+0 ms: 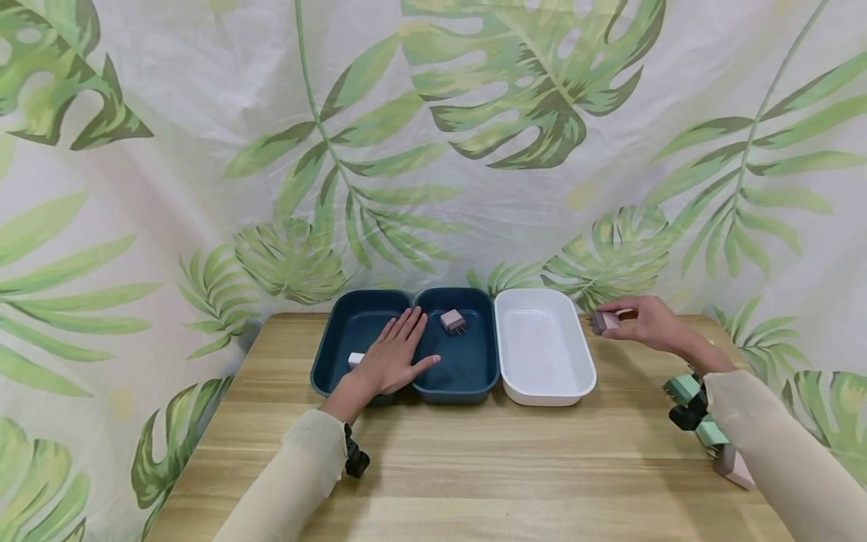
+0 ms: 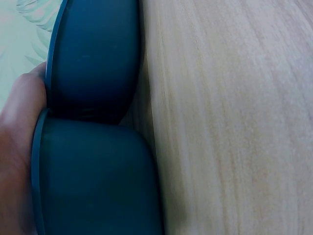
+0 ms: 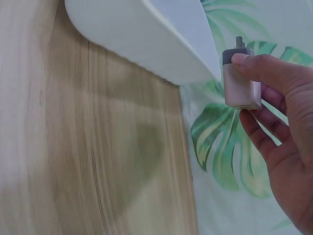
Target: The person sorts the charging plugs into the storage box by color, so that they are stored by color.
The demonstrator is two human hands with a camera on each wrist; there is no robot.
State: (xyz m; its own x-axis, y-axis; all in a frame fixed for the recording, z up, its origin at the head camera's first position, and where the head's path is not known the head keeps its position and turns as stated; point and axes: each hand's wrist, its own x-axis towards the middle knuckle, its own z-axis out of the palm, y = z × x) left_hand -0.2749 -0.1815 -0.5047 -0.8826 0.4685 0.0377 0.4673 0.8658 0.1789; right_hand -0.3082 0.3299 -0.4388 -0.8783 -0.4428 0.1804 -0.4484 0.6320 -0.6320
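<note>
My right hand [image 1: 646,325] pinches a pink wall charger [image 1: 608,321] with a dark end, just right of the white tray [image 1: 545,342]. In the right wrist view its metal prongs point up and the charger [image 3: 239,85] is held clear of the table. Spread straight across the adjoining rims of two dark blue trays is my left hand [image 1: 393,360]. A small white block [image 1: 355,360] in the left blue tray [image 1: 355,324] is partly hidden by that hand. Another pink charger [image 1: 451,321] lies in the middle blue tray [image 1: 467,365].
Under the right forearm, green chargers [image 1: 684,389] and a pink charger [image 1: 734,468] lie on the wooden table [image 1: 488,467], partly covered. The three trays stand side by side along the back edge, before a leaf-patterned cloth [image 1: 379,211].
</note>
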